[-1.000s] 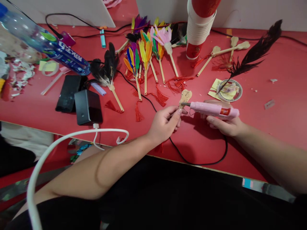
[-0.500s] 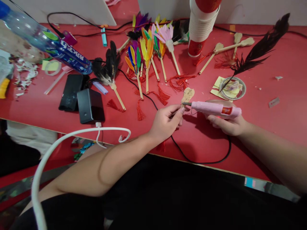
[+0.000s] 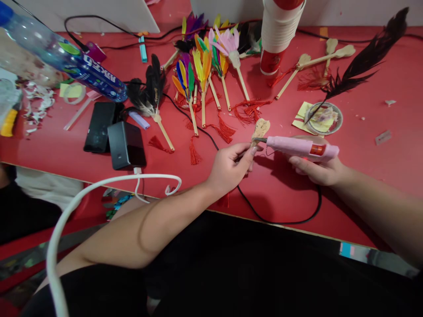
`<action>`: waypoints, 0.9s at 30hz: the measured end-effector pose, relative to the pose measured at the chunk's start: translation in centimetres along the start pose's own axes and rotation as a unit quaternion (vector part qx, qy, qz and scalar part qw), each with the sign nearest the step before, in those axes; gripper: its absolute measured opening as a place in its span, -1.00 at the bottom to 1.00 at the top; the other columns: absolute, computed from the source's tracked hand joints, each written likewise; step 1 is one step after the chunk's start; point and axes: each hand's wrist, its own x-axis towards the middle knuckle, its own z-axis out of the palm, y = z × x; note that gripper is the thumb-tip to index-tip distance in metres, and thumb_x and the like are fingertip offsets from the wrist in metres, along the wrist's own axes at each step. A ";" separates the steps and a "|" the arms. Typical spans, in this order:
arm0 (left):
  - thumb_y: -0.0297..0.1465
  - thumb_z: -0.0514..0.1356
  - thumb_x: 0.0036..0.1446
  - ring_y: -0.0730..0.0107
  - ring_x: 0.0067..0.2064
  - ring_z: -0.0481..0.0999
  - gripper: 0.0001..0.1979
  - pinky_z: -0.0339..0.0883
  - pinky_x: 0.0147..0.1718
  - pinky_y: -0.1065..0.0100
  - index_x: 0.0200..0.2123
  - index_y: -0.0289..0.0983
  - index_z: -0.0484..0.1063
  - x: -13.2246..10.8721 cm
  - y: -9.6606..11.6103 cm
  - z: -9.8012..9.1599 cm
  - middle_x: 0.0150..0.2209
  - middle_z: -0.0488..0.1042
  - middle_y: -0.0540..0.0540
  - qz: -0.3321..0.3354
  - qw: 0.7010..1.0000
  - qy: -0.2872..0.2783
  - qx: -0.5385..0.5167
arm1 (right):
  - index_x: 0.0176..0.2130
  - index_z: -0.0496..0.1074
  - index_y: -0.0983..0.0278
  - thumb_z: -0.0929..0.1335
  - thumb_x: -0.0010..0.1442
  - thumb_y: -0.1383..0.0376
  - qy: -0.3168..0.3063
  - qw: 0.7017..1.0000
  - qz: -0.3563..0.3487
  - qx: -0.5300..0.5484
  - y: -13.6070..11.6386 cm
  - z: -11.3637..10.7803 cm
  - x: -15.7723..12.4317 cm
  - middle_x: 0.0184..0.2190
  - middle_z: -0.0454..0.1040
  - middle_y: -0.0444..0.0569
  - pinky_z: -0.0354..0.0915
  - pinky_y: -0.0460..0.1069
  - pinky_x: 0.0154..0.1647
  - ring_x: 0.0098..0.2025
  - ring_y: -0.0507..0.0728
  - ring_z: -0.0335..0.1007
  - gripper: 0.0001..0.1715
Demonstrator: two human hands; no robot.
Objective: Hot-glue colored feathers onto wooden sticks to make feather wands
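My left hand (image 3: 234,166) pinches a small wooden fan handle (image 3: 261,128) by its stem; the rounded, pale head sticks up above my fingers. A red tassel (image 3: 226,200) hangs below that hand. My right hand (image 3: 319,169) is wrapped round a pink hot glue gun (image 3: 294,146), its grip mostly hidden by my fingers. The gun's metal nozzle points left and meets the lower part of the wooden head. A black feather (image 3: 366,61) leans out of a small round dish (image 3: 324,119) beyond my right hand.
Feather fans (image 3: 201,66) with red tassels lie at the back middle. Wooden handles (image 3: 325,57) lie behind the dish. Stacked paper cups (image 3: 280,26) stand at the back. A plastic bottle (image 3: 95,72), phone (image 3: 99,125) and black power bank (image 3: 127,145) are at left; a white cable arcs in front.
The view has shifted slightly. Both hands keep their holds, and the glue gun's nozzle stays against the lower part of the wooden head.
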 end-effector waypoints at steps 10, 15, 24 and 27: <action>0.07 0.39 0.60 0.50 -0.52 0.49 -0.47 0.44 -0.51 0.48 0.03 -0.32 0.81 0.0 0.0 0.0 -0.50 0.52 0.04 0.001 1.000 -0.001 -0.005 | -0.05 0.79 0.11 0.54 0.59 -0.06 0.001 0.999 -0.033 0.000 0.2 0.3 0.1 -0.37 0.66 0.02 0.71 0.17 -0.08 -0.25 0.28 0.72 -0.66; 0.05 0.40 0.59 0.50 -0.51 0.51 -0.51 0.46 -0.49 0.47 0.01 -0.29 0.82 0.0 0.2 0.1 -0.49 0.55 0.03 0.002 1.000 0.011 0.009 | -0.19 0.67 0.09 0.60 0.49 -0.10 0.008 0.997 -0.053 -0.058 0.0 0.4 0.2 -0.39 0.60 0.01 0.57 0.19 -0.26 -0.35 0.27 0.57 -0.62; 0.04 0.46 0.54 0.47 -0.48 0.56 -0.56 0.49 -0.45 0.43 -0.05 -0.24 0.86 0.0 0.5 0.2 -0.45 0.63 -0.01 -0.003 0.998 0.050 0.032 | -0.09 0.42 0.14 0.47 0.44 0.35 0.000 0.963 -0.199 -0.181 -0.4 1.0 -0.3 -0.32 0.52 -0.06 0.31 0.10 -0.33 -0.35 0.17 0.43 -0.84; 0.04 0.49 0.51 0.47 -0.48 0.56 -0.55 0.50 -0.46 0.44 -0.01 -0.26 0.86 -0.1 0.5 0.3 -0.44 0.65 -0.02 -0.011 0.997 0.071 0.025 | -0.13 0.35 0.13 0.46 0.46 0.30 0.043 0.947 -0.145 -0.284 -0.4 1.3 -1.0 -0.34 0.42 -0.08 0.19 0.12 -0.35 -0.35 0.19 0.33 -0.80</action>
